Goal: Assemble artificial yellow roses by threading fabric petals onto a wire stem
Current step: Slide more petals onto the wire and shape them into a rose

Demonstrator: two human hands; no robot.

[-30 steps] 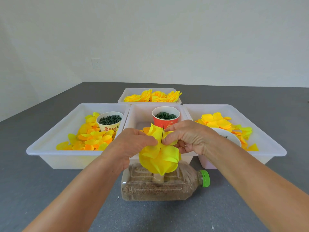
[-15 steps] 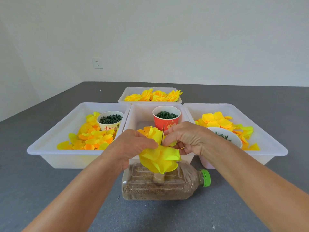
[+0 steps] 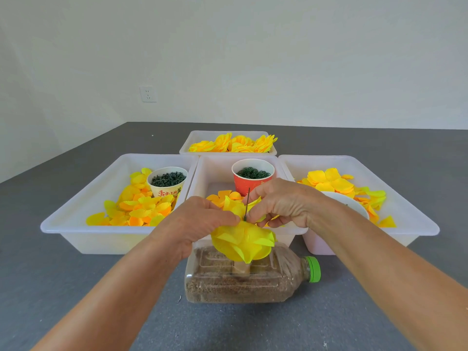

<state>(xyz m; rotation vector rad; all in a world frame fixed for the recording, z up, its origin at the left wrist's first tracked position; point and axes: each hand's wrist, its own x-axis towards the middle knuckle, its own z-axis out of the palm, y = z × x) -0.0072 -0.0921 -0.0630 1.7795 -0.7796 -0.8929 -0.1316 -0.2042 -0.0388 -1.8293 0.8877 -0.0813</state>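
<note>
Left to right on the grey worktop (image 3: 76,287): the left tray (image 3: 83,224) holds loose yellow and orange petals plus a white paper cup (image 3: 167,184) of small dark green bits. The left hand (image 3: 195,224) has its fingers curled, tips pinching the petal layer right at the wire stem (image 3: 247,203). The stem stands upright, poking up between both hands, planted in a sand-filled bottle (image 3: 248,277) lying on its side with a green cap. The half-built rose (image 3: 244,243) sits low on the wire, several yellow layers already on, and the layer being worked sits just above it. The middle tray (image 3: 212,173) has a red cup (image 3: 249,181) of green rings; the back tray (image 3: 231,143) holds finished roses, so a few are done. The right hand (image 3: 283,203) has its fingers bent, clamped on the petal from the other side. The right tray (image 3: 410,214) holds more petals. I'd say this flower is partway: more layers to go, and probably a green piece.
</note>
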